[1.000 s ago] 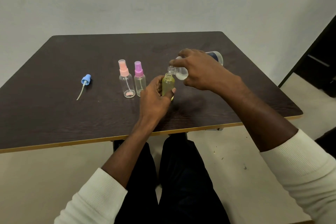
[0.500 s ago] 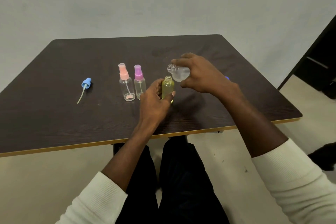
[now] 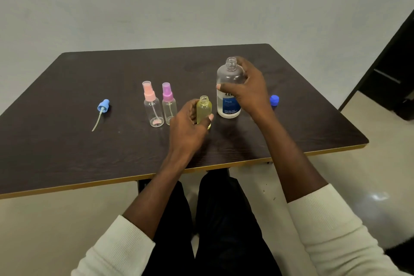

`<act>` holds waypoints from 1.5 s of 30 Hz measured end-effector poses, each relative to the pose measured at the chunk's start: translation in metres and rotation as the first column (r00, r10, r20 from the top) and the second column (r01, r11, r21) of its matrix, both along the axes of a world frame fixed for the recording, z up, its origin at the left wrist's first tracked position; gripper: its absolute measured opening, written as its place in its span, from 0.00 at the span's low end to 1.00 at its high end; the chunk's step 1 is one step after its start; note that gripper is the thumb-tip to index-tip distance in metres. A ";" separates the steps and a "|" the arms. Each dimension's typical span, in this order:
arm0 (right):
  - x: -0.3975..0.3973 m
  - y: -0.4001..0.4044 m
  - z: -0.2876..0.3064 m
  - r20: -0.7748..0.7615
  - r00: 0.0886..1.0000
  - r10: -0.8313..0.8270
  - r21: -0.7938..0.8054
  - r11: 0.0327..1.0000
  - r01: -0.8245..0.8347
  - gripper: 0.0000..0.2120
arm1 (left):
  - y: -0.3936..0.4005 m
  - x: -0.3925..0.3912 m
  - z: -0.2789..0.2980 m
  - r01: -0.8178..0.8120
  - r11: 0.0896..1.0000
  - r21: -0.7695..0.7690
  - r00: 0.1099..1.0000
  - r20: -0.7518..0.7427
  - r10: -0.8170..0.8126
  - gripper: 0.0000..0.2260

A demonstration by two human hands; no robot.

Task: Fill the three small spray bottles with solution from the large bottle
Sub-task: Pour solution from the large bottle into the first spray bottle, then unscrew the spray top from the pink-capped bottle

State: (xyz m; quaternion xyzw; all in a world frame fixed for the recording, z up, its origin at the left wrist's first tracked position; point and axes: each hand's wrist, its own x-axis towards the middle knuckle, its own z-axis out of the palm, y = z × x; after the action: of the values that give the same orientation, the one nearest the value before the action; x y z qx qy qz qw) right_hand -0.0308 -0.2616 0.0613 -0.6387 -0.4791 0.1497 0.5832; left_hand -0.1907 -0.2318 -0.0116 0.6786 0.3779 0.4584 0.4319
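Bottles on the dark table

Blue spray cap (image 3: 103, 104) with a long thin tube lies on its side at the left of the dark wooden table (image 3: 67, 141), well apart from the rest. Next comes a small clear bottle with a pink spray top (image 3: 153, 105), standing up. Just beside it stands a small clear bottle with a purple spray top (image 3: 169, 103). Both look empty.

Then comes the left hand (image 3: 187, 125). Its fingers and thumb curl round a small open bottle (image 3: 203, 110) full of yellow liquid. This bottle stands on the table and has no top on.

Right next to it stands the large bottle (image 3: 229, 87), upright and open at the neck. It is clear, with a blue label low down. The right hand (image 3: 246, 89) grips it, thumb across the front and fingers wrapped round the back.

A little blue screw cap (image 3: 274, 99) sits on the table past the right hand, near the wrist.

White sleeves cover both forearms, and dark trousers show below the table edge.
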 end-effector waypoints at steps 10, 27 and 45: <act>0.006 0.001 -0.016 -0.123 0.992 -0.020 0.026 0.999 0.024 0.28 | -0.002 -0.001 0.002 0.013 1.000 0.010 1.000 0.003 -0.013 0.18; -0.069 -0.027 -0.030 0.056 0.954 -0.294 0.444 0.864 0.240 0.05 | -0.026 -0.048 0.022 -0.040 0.985 0.166 0.998 0.055 0.031 0.21; -0.262 0.104 -0.055 0.237 0.950 0.204 -0.066 0.979 -0.194 0.10 | 0.093 -0.256 0.022 -0.501 0.857 0.122 0.855 -0.080 0.512 0.23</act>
State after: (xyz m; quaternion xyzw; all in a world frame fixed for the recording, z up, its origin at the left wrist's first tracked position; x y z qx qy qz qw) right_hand -0.2929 -0.1579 0.0060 -0.6125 -0.6055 0.1384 0.4888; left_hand -0.4467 -0.1393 0.0109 0.5994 0.5438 0.5357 0.2410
